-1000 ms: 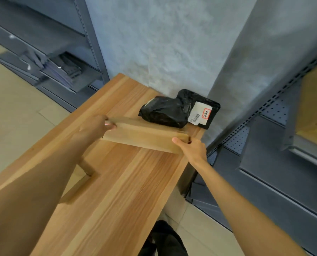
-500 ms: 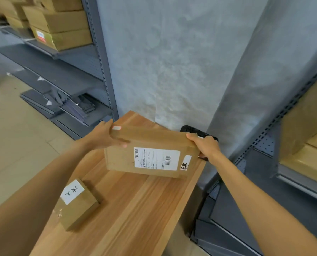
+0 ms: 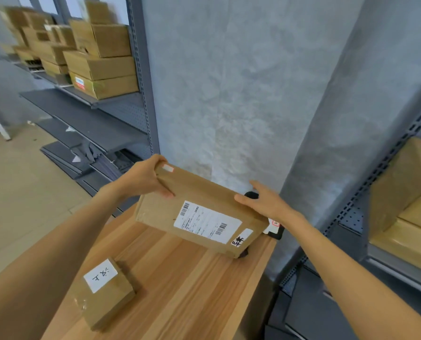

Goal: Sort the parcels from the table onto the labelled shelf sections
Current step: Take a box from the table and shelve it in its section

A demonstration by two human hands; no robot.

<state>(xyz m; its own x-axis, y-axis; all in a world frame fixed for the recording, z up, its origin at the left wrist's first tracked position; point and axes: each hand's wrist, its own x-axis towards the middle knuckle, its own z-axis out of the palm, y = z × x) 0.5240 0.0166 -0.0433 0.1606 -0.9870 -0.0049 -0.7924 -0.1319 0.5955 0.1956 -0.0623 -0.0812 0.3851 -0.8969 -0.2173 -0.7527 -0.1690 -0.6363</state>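
Note:
A flat brown cardboard parcel (image 3: 199, 212) with a white shipping label and a small handwritten sticker is held tilted above the wooden table (image 3: 185, 290). My left hand (image 3: 143, 177) grips its upper left corner. My right hand (image 3: 266, 204) holds its upper right edge with the thumb on the front face. A small brown box (image 3: 106, 293) with a handwritten white label lies on the table near my left forearm. Behind the held parcel, a black bag parcel (image 3: 275, 229) with a white label is mostly hidden.
A grey metal shelf (image 3: 121, 99) at the left carries stacked cardboard boxes (image 3: 99, 62). Another grey shelf unit (image 3: 400, 253) at the right holds large brown boxes (image 3: 405, 192). A grey concrete wall rises behind the table. Loose dark panels lie on the floor at left.
The parcel has been lifted off the table and turned so its labelled face shows. My view has risen, bringing the small box and upper shelves into sight.

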